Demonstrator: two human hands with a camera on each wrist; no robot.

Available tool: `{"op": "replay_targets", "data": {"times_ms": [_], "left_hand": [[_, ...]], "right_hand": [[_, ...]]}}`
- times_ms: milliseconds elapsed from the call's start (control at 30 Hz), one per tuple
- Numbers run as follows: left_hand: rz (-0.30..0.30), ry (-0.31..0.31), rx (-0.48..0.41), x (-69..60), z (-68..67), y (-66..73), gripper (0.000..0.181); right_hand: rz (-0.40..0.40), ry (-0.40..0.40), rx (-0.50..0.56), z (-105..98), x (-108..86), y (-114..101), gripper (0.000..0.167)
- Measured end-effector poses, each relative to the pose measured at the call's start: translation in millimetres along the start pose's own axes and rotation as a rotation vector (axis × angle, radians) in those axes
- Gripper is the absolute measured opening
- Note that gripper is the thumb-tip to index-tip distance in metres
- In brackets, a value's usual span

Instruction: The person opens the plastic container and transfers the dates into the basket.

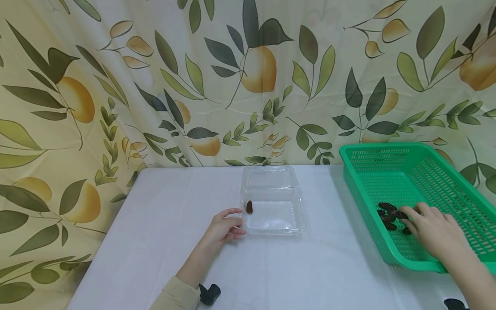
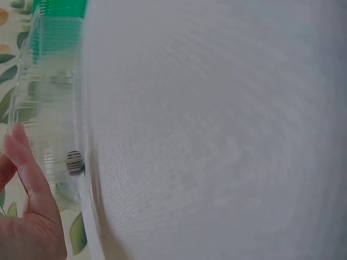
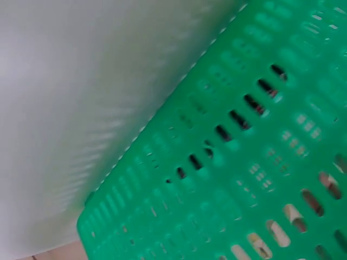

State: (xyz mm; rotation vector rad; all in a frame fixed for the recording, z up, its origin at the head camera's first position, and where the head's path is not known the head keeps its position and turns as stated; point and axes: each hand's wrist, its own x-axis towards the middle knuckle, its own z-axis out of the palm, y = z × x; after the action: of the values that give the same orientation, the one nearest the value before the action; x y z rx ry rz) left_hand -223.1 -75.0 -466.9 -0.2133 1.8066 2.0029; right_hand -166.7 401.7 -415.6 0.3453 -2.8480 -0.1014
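Note:
A clear plastic hinged box (image 1: 275,219) lies with its lid raised at the back. Inside, near its left wall, sits one brown date (image 1: 249,207), a dark oval blur in the left wrist view. My left hand (image 1: 224,226) holds the box's left edge at the fingertips. Over on the right, my right hand (image 1: 435,230) reaches into a green basket (image 1: 354,185), its thumb and fingers pinching a dark date (image 1: 399,214). Several more dark dates (image 1: 387,218) lie beside it on the basket floor. The right wrist view shows only the basket's slotted side, hiding the hand.
A white cloth covers the table (image 1: 302,271). Behind it hangs a curtain (image 1: 217,86) printed with fruit and leaves. The basket's high rim rises around the right hand. Dark wrist mounts (image 1: 210,294) show near both forearms.

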Motion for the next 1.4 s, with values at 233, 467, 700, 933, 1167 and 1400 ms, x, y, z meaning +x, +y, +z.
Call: {"op": "replay_targets", "data": {"times_ms": [233, 467, 700, 933, 1167, 1400], "left_hand": [[-0.002, 0.0, -0.001, 0.5, 0.5, -0.3, 0.042], [0.001, -0.001, -0.005, 1.4, 0.0, -1.4, 0.041], [-0.001, -0.003, 0.005, 1.6, -0.1, -1.3, 0.042], [-0.001, -0.002, -0.005, 0.4, 0.4, -0.3, 0.042], [0.003, -0.008, -0.011, -1.4, 0.6, 0.9, 0.044], [0.004, -0.007, -0.008, 0.8, -0.2, -0.6, 0.044]], "right_hand": [[-0.058, -0.07, -0.001, 7, 0.1, 8, 0.023], [-0.068, -0.185, -0.015, 11, 0.4, 10, 0.029], [-0.075, -0.264, 0.02, 12, 1.4, 10, 0.032], [-0.094, -0.228, 0.038, 13, 0.2, 10, 0.029], [-0.056, -0.15, 0.047, 9, 1.5, 7, 0.025], [-0.033, 0.081, 0.052, -6, 12.1, -7, 0.073]]}}
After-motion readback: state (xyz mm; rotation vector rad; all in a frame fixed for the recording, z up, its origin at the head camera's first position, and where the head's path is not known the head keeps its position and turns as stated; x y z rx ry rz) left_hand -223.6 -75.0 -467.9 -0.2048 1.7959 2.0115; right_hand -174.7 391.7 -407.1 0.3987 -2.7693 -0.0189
